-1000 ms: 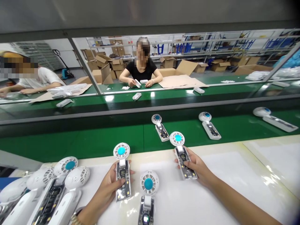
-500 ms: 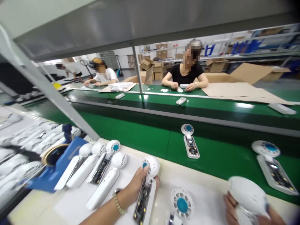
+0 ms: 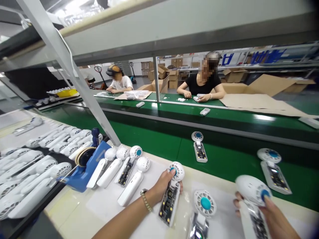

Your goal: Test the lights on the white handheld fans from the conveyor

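My left hand (image 3: pixel 159 191) is closed round the head of a white handheld fan (image 3: pixel 169 204), thumb on its blue centre. This fan's handle lacks its cover, so the dark circuit board shows. At the lower right, my right hand (image 3: pixel 276 215) grips a second handheld fan (image 3: pixel 250 188) at its head, thumb at the blue centre. Part of that fan's circuit board shows; the handle's lower end is cut off by the frame. Between my hands, a third handheld fan (image 3: pixel 204 203) lies face up on the white sheet, its handle open and partly out of frame.
Several fans (image 3: pixel 131 188) lie left of my left hand, beside a blue tape dispenser (image 3: pixel 83 176). More fans (image 3: pixel 32 181) fill a dark tray. Two open fans (image 3: pixel 275 176) sit on the green belt (image 3: pixel 154 137). A slanted post (image 3: pixel 82 86) rises at left. Co-workers sit across.
The view has swung left. My right hand has turned its fan, bringing the blue centre and circuit board into sight. My left hand keeps its hold. Fans on the belt have shifted left.
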`<state>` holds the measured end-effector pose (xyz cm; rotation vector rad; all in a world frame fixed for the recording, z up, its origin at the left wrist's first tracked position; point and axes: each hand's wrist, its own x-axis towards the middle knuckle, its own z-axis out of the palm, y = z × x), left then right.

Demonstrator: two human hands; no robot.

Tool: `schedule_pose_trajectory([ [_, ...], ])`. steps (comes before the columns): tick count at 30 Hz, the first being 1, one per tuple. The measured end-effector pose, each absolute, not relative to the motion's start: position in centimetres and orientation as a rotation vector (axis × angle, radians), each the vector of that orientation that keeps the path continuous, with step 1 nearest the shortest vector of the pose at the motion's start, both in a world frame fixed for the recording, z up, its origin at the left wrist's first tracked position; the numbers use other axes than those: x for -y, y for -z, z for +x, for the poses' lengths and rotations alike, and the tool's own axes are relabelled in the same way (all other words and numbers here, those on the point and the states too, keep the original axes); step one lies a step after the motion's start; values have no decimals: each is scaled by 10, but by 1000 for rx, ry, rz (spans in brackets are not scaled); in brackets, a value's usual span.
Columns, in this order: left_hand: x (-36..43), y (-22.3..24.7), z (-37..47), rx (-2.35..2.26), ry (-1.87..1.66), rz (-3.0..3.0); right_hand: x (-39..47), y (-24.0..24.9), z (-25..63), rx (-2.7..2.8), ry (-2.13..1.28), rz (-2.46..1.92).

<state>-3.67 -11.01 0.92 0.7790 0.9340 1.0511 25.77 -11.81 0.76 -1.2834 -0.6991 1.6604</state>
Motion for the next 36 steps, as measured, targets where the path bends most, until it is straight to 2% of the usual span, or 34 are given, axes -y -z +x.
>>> schedule_pose_trajectory([
  [2, 109, -10, -39, -982, -1023, 759, 130, -34, 220, 609, -1811, -1234],
  [5, 106, -18, -48, -1164, -1048, 945, 135, -52, 165, 706, -1757, -1226],
  [9, 108, -31, -68, -1378, -1121, 1298, 128, -46, 112, 1062, -1595, -1158],
  [15, 132, -34, -100, -1656, -1018, 1508, 127, -34, 85, 1318, -1829, -1015],
  [19, 152, -45, -92, -1676, -1104, 1620, 117, -41, 109, 1560, -1720, -1023],
  [23, 148, -66, -65, -1512, -1158, 1663, 71, -46, 176, 1577, -1095, -1265],
  [25, 127, -74, -52, -1486, -1107, 1713, 42, -43, 217, 1480, -703, -1645],
  [26, 111, -76, -46, -1510, -1051, 1749, 29, -41, 237, 1409, -628, -1768],
  [30, 28, -75, -24, -1815, -707, 1672, -2, -23, 282, 1247, -650, -2014],
  [36, -44, -64, -3, -1907, -547, 1433, -13, -3, 265, 1222, -888, -1845],
])
